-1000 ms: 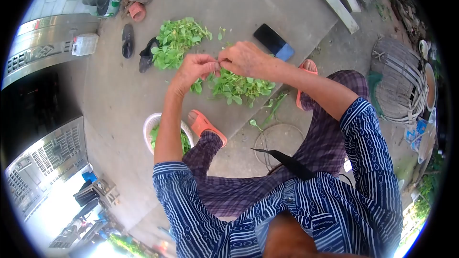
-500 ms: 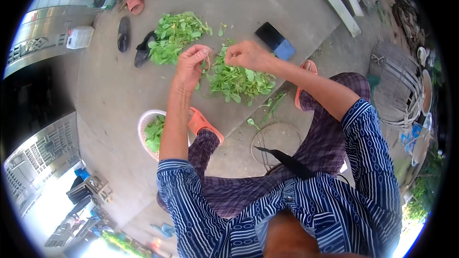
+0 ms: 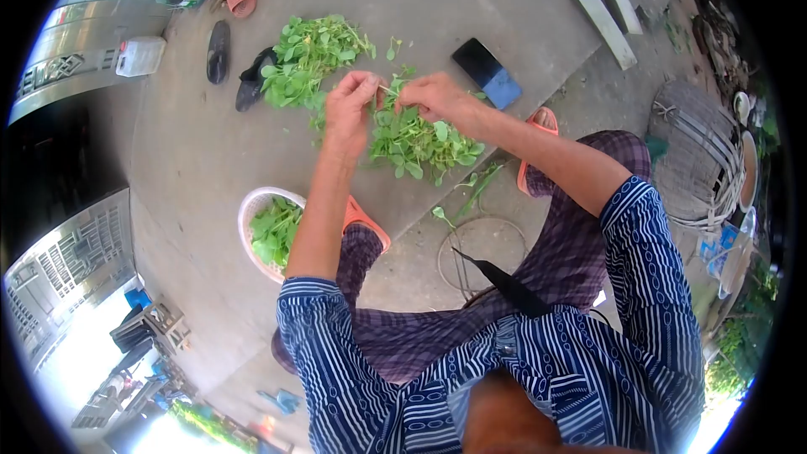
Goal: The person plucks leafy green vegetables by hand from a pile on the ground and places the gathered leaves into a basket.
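Observation:
My left hand [image 3: 350, 108] is pinched on a thin stem just left of the nearer pile of leafy greens [image 3: 424, 143]. Close on its right, my right hand [image 3: 435, 97] has its fingers closed at the other side of that stem, above the same pile. A second heap of greens [image 3: 311, 59] lies on the concrete floor beyond my left hand. Cut leaves fill part of a white basket [image 3: 245, 231], which my left forearm partly covers.
A phone [image 3: 487, 73] lies beyond my right hand. Black shoes [image 3: 218, 52], a plastic jug [image 3: 140, 56] and a red pot [image 3: 240, 0] stand at the upper left. Pale slabs [image 3: 605, 27] and a woven basket [image 3: 694, 147] are at the right. Loose stems [image 3: 479, 189] lie near my feet.
My hands came apart and are now close together again, with a thin stem between them. My left forearm has moved right, uncovering more of the white basket.

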Available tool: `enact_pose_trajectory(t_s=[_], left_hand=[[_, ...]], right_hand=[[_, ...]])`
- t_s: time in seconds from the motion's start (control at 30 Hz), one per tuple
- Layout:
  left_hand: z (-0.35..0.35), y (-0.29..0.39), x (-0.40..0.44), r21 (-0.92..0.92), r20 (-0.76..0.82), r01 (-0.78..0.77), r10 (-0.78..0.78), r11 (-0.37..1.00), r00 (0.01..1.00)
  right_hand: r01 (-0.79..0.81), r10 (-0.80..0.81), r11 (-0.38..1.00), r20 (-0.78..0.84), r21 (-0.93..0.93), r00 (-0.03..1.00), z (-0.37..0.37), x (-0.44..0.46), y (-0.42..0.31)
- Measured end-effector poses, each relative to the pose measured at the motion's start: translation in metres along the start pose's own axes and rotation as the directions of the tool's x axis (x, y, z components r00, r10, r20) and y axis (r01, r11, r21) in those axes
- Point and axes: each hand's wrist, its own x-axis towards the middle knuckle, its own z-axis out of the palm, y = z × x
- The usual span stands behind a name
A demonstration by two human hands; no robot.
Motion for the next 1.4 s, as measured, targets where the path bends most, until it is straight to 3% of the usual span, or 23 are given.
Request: enact_pose_trajectory(t_s=[0.1,0.17,0.23,0.3,0.33,0.37,0.4,0.47,0.5,0.57,0.6,0.67,0.8,0.87,0.97,1.1,1.17,1.2,1.27,1.3,1.33,1.37,1.4], left_hand=[[0.008,0.001,-0.002,-0.157,-0.027,-0.032,0.028,0.987,0.999],[0.001,0.011,-0.001,-0.354,-0.168,-0.117,0.06,0.928,0.984],[-0.034,0.014,0.008,-0.338,-0.206,-0.16,0.093,0.927,0.974],[-0.077,0.012,0.012,-0.321,-0.249,-0.202,0.124,0.925,0.961],[-0.096,0.009,0.013,-0.243,-0.306,-0.159,0.08,0.957,0.949],[-0.114,0.004,0.015,-0.168,-0.364,-0.107,0.039,0.98,0.93],[-0.132,-0.003,0.017,-0.175,-0.365,-0.107,0.036,0.979,0.93],[-0.162,-0.018,0.023,0.035,-0.393,0.128,-0.105,0.991,0.914],[-0.169,-0.029,0.027,0.03,-0.392,0.125,-0.104,0.992,0.914],[-0.177,-0.053,0.036,0.464,-0.608,0.348,0.007,0.815,0.794],[-0.181,-0.067,0.04,0.459,-0.609,0.347,0.005,0.818,0.793],[-0.183,-0.089,0.048,0.881,-0.377,0.236,0.307,0.411,0.874],[-0.14,-0.098,0.055,0.925,-0.331,0.253,0.271,0.284,0.904],[-0.132,-0.105,0.058,0.967,-0.256,0.234,0.342,0.104,0.904],[-0.128,-0.107,0.063,0.927,-0.374,0.356,0.346,0.118,0.861],[-0.155,-0.111,0.07,0.948,-0.319,0.301,0.339,0.107,0.885],[-0.156,-0.096,0.064,0.895,-0.3,0.206,0.193,0.396,0.934],[-0.156,-0.088,0.063,0.898,-0.298,0.205,0.196,0.388,0.934],[-0.157,-0.072,0.058,0.649,-0.441,0.394,-0.1,0.651,0.892],[-0.16,-0.065,0.055,0.657,-0.444,0.394,-0.093,0.643,0.891],[-0.163,-0.058,0.052,0.535,-0.428,0.416,-0.189,0.735,0.884],[-0.166,-0.051,0.049,0.4,-0.395,0.438,-0.28,0.805,0.875],[-0.186,-0.062,0.049,0.409,-0.397,0.436,-0.273,0.802,0.876]], right_hand=[[0.023,-0.005,0.983,-0.102,0.182,0.995,-0.003,0.001,0.0],[-0.002,0.021,0.99,-0.139,0.141,0.99,-0.003,0.004,0.004],[-0.029,0.045,0.995,-0.171,0.095,0.984,-0.001,0.006,0.008],[-0.04,0.019,0.895,-0.051,-0.444,0.999,0.0,0.002,0.015],[-0.042,0.023,0.893,-0.048,-0.448,0.999,-0.002,0.002,0.023],[0.124,-0.165,0.615,0.027,-0.779,0.986,-0.007,0.002,0.036],[0.239,-0.299,0.199,0.173,-0.951,0.939,-0.009,0.001,0.043],[0.226,-0.237,0.197,0.177,-0.954,0.955,-0.007,-0.005,0.038],[0.213,-0.177,0.202,0.178,-0.956,0.968,-0.003,-0.009,0.033],[0.232,-0.125,0.169,0.212,-0.958,0.969,0.005,-0.015,0.024],[0.253,-0.076,0.143,0.244,-0.957,0.967,0.009,-0.016,0.022],[0.265,-0.054,0.151,0.259,-0.952,0.964,0.014,-0.018,0.022],[0.276,-0.016,0.149,0.277,-0.95,0.961,0.017,-0.022,0.017],[0.264,0.011,0.141,0.268,-0.954,0.963,0.019,-0.024,0.012],[0.262,0.022,0.136,0.267,-0.955,0.963,0.018,-0.025,0.012],[0.293,-0.036,0.127,0.291,-0.948,0.956,0.014,-0.024,0.018],[0.292,-0.019,0.125,0.292,-0.948,0.956,0.014,-0.025,0.012],[0.291,0.004,0.125,0.294,-0.949,0.956,0.015,-0.026,0.009],[0.291,0.011,0.124,0.294,-0.949,0.956,0.016,-0.026,0.008],[0.287,0.024,0.116,0.291,-0.951,0.956,0.016,-0.025,0.007],[0.291,0.014,0.12,0.295,-0.949,0.955,0.015,-0.025,0.009],[0.336,-0.052,0.113,0.332,-0.935,0.942,0.012,-0.025,0.014],[0.379,-0.118,0.103,0.367,-0.92,0.923,0.011,-0.025,0.018]])
